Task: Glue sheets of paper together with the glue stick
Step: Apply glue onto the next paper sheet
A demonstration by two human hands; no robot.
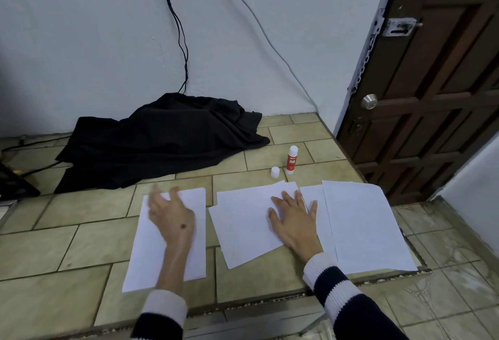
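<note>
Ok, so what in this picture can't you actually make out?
- Left hand, head view: motion blur; whether it touches the left sheet is unclear.
- Middle sheets: the right hand covers part, so any glue is unseen.
- Glue stick: label too small to read.
- Black cloth: hides whatever lies under it.
- Right stack: sheet count cannot be told.
</note>
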